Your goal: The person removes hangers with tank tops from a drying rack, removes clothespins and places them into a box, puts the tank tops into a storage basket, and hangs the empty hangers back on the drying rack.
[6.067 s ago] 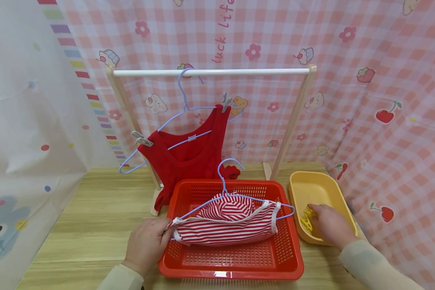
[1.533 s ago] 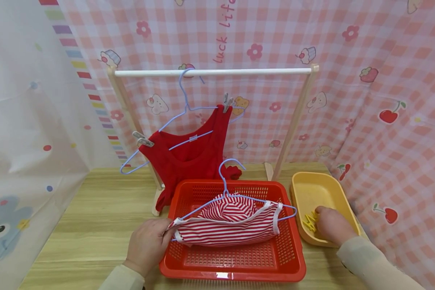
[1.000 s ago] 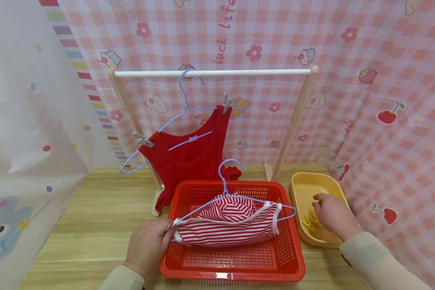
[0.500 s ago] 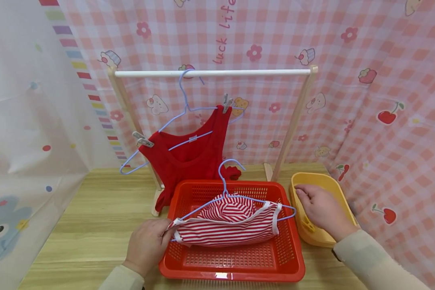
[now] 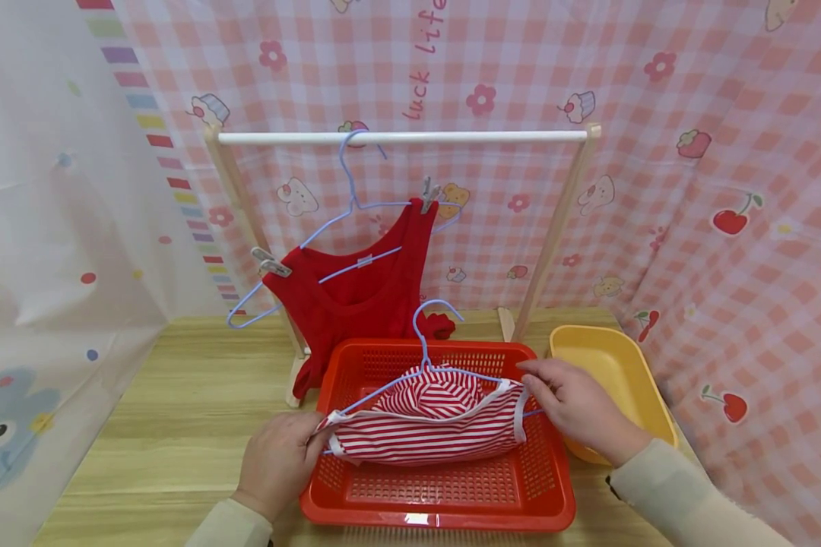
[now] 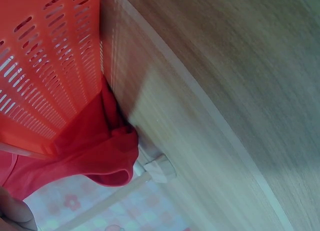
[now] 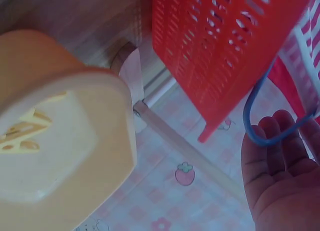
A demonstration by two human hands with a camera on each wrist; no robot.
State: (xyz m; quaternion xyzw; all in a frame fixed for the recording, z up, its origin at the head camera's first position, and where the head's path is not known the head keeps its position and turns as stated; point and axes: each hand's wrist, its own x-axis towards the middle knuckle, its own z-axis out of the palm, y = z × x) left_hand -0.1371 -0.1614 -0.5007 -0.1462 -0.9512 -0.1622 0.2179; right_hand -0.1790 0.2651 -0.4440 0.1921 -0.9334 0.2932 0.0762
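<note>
A red-and-white striped tank top (image 5: pixel 431 437) with white trim lies on a blue hanger (image 5: pixel 383 391) over the red basket (image 5: pixel 438 516). At its left shoulder my left hand (image 5: pixel 280 460) pinches the strap and the hanger. My right hand (image 5: pixel 581 406) is at the opposite shoulder, fingertips at the strap. In the right wrist view, the hanger's looped end (image 7: pixel 248 116) crosses in front of my extended fingers (image 7: pixel 275 156), and no clothespin shows in them. Yellow clothespins (image 7: pixel 22 133) lie in the yellow tub (image 7: pixel 112 141); my right forearm and hand partly cover that tub in the head view.
Behind the basket stands a rack with a white rail (image 5: pixel 492 137) and wooden legs (image 5: pixel 557 228). From it hangs a red tank top (image 5: pixel 362 311) on another hanger, with grey clothespins (image 5: pixel 271 264) at its shoulders. A gingham curtain (image 5: pixel 520 68) closes off the back.
My right hand has left the clothespins in the yellow tub and moved left to the striped tank top's right shoulder. The left hand keeps its hold; the garment and basket stay put.
</note>
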